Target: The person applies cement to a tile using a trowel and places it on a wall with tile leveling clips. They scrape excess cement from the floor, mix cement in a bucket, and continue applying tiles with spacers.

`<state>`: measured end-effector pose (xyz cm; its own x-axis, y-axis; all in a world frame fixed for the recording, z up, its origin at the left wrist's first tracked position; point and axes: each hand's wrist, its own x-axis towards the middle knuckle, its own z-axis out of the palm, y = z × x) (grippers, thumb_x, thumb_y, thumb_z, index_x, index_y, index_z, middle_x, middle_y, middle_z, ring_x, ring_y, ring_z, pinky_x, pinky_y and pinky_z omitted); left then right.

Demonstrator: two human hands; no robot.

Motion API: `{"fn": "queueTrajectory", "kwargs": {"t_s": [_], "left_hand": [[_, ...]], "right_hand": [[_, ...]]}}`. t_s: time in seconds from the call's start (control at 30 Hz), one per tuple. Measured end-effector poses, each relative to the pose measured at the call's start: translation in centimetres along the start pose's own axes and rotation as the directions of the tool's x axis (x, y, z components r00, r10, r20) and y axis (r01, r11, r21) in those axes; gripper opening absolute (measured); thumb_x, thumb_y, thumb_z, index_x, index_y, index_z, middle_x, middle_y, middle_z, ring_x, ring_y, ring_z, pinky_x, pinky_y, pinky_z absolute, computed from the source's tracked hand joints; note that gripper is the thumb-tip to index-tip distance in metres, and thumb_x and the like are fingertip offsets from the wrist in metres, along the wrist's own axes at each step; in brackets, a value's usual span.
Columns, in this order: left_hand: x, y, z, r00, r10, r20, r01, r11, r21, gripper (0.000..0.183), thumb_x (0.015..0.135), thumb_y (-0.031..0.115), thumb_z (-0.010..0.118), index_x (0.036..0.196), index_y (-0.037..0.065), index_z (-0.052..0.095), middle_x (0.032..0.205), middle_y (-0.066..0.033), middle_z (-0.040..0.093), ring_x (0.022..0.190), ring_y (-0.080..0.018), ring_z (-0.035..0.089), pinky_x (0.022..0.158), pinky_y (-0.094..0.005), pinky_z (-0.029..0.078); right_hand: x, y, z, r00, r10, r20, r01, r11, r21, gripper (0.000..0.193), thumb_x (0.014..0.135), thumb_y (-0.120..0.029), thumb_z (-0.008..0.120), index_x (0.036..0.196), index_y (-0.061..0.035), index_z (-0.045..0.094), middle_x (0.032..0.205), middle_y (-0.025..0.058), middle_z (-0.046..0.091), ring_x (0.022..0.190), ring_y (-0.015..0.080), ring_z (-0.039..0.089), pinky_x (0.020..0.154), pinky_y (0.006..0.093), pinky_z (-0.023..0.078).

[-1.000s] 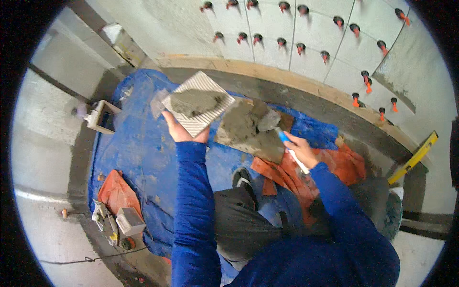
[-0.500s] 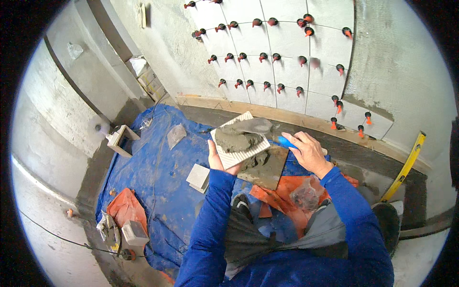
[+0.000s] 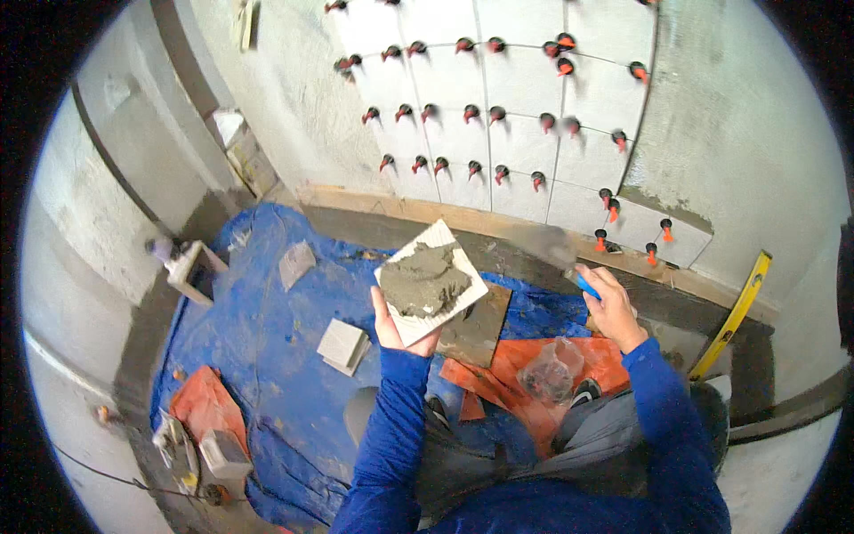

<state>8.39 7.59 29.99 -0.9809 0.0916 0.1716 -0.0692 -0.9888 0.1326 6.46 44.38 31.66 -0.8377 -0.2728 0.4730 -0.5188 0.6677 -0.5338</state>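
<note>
My left hand supports a light tile from below, its ribbed back turned up. Grey mortar lies in a thick mound over the middle of that tile. In my right hand is a trowel, gripped by its blue handle. The trowel's blade is smeared by motion and points left toward the wall base, apart from the tile. Below the tile, a flat board with a mortar-stained surface is partly covered by it.
White tiles with red-and-black levelling clips cover the wall ahead, above a wooden batten. Spare tiles are stacked on the blue tarp. An orange sheet, a yellow spirit level and a small stool stand or lie around.
The trowel has lifted off the mortar and moved right, away from the tile. The tile is turned, and its mortar now shows uncovered. The view has shifted slightly.
</note>
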Motion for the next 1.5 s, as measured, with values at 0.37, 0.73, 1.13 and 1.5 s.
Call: {"fn": "queueTrajectory", "kwargs": {"t_s": [0.37,0.73,1.13,1.5], "left_hand": [[0.6,-3.6,-1.5,0.999,0.035,-0.028,-0.036,0.998,-0.053,0.072,0.1,0.065,0.044,0.147,0.01,0.048,0.147,-0.015,0.054,0.134,-0.0375,0.052,0.112,-0.0581,0.04],[1.0,-5.6,-0.4,0.996,-0.087,-0.01,0.087,0.996,-0.027,0.083,0.098,0.069,0.042,0.15,0.005,0.043,0.149,-0.0195,0.05,0.133,-0.0379,0.052,0.111,-0.0555,0.043],[0.6,-5.2,0.2,0.998,-0.017,0.06,0.019,0.999,-0.033,0.079,0.1,0.068,0.042,0.15,0.006,0.044,0.15,-0.0169,0.05,0.134,-0.0369,0.052,0.112,-0.056,0.042],[0.5,-5.0,0.3,0.998,0.053,-0.026,-0.054,0.997,-0.047,0.074,0.099,0.065,0.045,0.15,0.011,0.045,0.151,-0.0134,0.049,0.135,-0.037,0.05,0.113,-0.0568,0.04]], "right_hand": [[3.3,-10.8,-5.9,0.959,-0.116,0.258,0.163,0.972,-0.169,0.044,0.09,-0.017,0.068,0.134,-0.0109,0.062,0.098,0.0158,0.063,0.085,0.0353,0.064,0.076,0.0411,0.051],[7.7,-19.0,-9.0,0.776,-0.182,0.604,0.58,0.583,-0.569,0.039,0.097,-0.031,0.06,0.135,-0.0241,0.061,0.085,0.0109,0.056,0.06,0.0323,0.06,0.055,0.0441,0.049],[9.5,-20.1,-10.0,0.789,-0.15,0.596,0.577,0.513,-0.635,0.034,0.098,-0.032,0.059,0.129,-0.0219,0.067,0.087,0.0114,0.061,0.066,0.0331,0.066,0.058,0.044,0.054],[11.0,-21.4,-12.1,0.8,-0.087,0.594,0.519,0.598,-0.611,0.034,0.099,-0.027,0.06,0.129,-0.0137,0.068,0.085,0.0162,0.067,0.073,0.0369,0.065,0.066,0.0467,0.051]]}}
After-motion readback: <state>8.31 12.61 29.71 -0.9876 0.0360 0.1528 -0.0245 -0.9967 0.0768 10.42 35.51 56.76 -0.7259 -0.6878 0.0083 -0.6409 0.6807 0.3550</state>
